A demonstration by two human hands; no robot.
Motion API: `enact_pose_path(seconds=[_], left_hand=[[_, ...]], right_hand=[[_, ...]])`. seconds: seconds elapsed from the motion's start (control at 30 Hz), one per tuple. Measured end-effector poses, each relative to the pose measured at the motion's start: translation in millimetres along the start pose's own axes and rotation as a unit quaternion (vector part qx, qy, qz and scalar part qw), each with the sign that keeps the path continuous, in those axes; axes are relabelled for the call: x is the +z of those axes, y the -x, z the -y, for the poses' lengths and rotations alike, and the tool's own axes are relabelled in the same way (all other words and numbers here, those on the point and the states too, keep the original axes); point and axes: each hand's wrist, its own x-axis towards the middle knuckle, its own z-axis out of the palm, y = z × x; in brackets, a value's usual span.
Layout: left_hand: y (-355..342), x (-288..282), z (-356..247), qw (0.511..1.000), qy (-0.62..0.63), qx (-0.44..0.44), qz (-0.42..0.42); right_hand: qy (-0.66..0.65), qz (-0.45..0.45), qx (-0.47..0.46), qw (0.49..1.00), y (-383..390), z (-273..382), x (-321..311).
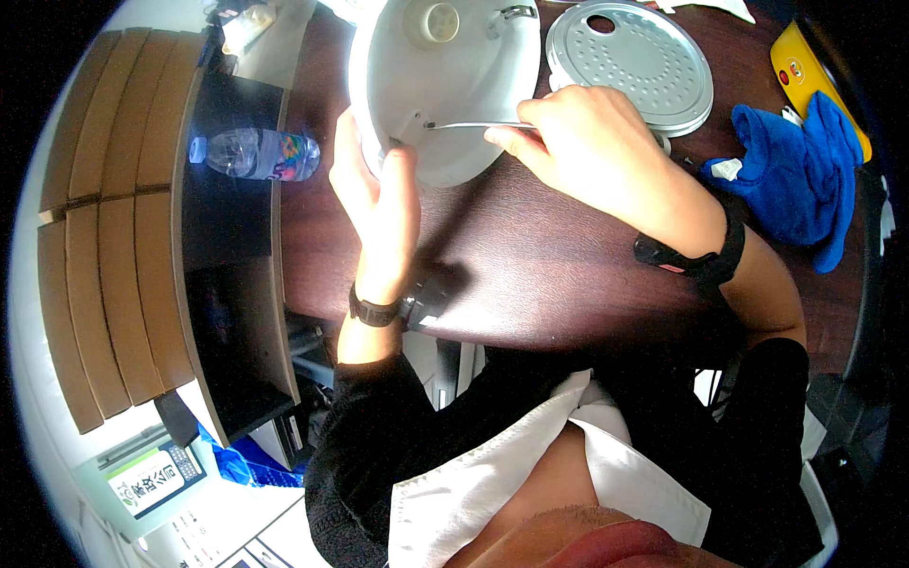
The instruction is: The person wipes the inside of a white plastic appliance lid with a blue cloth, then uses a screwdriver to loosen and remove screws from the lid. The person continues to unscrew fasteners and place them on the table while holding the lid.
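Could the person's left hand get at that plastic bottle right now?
Probably yes: the clear plastic bottle is just left of the left hand, with nothing visible between them, though that hand is on the white container and would likely have to let go first.

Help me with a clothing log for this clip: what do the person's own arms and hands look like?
The left hand and right hand are bare, without gloves. A dark, watch-like band is worn on the left, and a black strap with a small reddish mark on the right. The left sleeve and right sleeve are both black.
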Motion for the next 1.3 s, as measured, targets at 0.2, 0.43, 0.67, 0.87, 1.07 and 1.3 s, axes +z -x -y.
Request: enact_pose_path(seconds=[0.2,0.43,0.67,0.87,1.07,1.3], left_hand=[[1,4,0,0.999,0.037,-0.01,-0.009],[4,3,-1,0.999,0.047,-0.012,-0.004],[4,0,4,0.999,0.048,0.001,0.011],[4,-3,1,0.999,0.032,0.0,0.014],[4,-2,4,0.999,0.039,0.011,0.011],[2,-3,6,0.998,0.033,0.058,-0.003]], right_hand=[[-0.239,0.041,0.081,0.967,-7,3,10],[-0.357,-0.021,0.094,0.929,-24,24,40],[-0.385,-0.046,0.101,0.916,-30,25,62],[-0.372,-0.016,0.15,0.916,-17,23,37],[-0.402,-0.003,0.154,0.903,-27,33,49],[-0.363,-0.037,0.149,0.919,-30,36,51]])
